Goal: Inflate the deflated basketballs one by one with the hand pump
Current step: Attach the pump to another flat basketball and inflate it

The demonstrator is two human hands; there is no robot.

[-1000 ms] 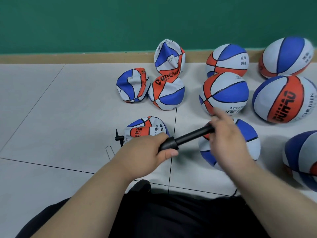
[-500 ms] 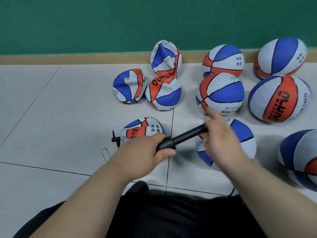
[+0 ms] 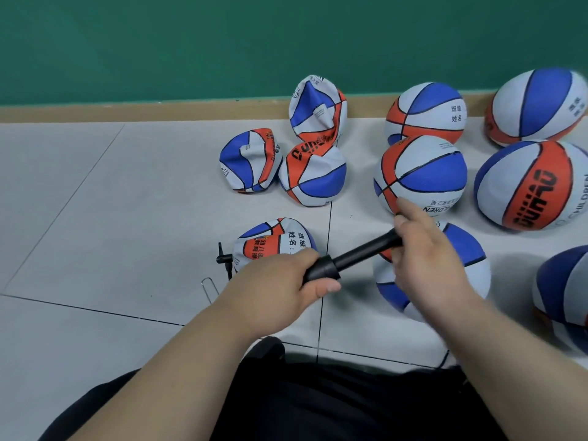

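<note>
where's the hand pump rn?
Head view, lower centre: the hand pump is held off the floor between both hands, left hand on the thicker end, right hand on the other, just in front of a round basketball.

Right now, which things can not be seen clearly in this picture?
- Black hand pump, head view: both ends are covered by the left hand and the right hand, so the needle is unseen.
- Round ball under the right hand: its valve is hidden.
- Blue ball at the right edge: cut off and blurred.
- Small print on the balls: too small.
</note>
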